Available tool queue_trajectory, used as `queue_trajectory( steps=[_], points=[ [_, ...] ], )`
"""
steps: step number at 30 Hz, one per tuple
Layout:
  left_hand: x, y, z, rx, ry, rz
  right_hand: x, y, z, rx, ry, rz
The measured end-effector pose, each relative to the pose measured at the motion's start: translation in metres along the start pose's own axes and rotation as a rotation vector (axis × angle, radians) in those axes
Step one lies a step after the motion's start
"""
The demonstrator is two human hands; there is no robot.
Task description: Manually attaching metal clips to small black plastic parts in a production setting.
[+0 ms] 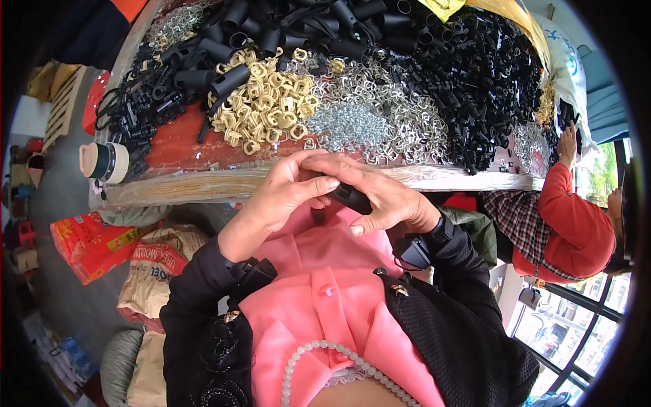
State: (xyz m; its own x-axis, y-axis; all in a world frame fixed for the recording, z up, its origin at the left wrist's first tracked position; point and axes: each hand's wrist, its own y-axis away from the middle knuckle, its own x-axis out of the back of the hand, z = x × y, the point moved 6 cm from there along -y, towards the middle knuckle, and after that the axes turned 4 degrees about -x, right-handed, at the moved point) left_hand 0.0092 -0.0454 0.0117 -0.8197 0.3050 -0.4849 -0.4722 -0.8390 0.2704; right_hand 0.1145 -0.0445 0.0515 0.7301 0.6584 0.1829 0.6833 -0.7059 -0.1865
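Observation:
In front of my chest, just off the table edge, my left hand (286, 188) and my right hand (383, 193) come together around a black plastic tube (351, 199). My right fingers arch over it, with the thumb stretched along the near side. The left fingers and thumb close on its other end, which they partly hide. Beyond my hands lie heaps of small parts: brass-coloured square pieces (268, 98), tiny silvery pieces (349, 129) and bent metal clips (417, 122). Similar black tubes (227, 83) are piled farther back.
The table's plastic-wrapped edge (203, 188) runs across before me. Small black parts (481, 88) heap on the right. A lidded cup (105, 163) stands at the left corner. Sacks (159, 264) and a red bag (91, 244) are at left. A person in red (573, 224) works at right.

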Motion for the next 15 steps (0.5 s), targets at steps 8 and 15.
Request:
queue_trajectory(
  steps=[8,15],
  points=[
    [-0.016,-0.005,-0.006,-0.023,0.192,-0.036,0.013,0.002,-0.005,0.07,0.062,0.039],
    [0.031,0.007,0.011,-0.118,0.029,0.086,0.086,0.076,-0.005,-0.054,0.149,0.725]
  ],
)
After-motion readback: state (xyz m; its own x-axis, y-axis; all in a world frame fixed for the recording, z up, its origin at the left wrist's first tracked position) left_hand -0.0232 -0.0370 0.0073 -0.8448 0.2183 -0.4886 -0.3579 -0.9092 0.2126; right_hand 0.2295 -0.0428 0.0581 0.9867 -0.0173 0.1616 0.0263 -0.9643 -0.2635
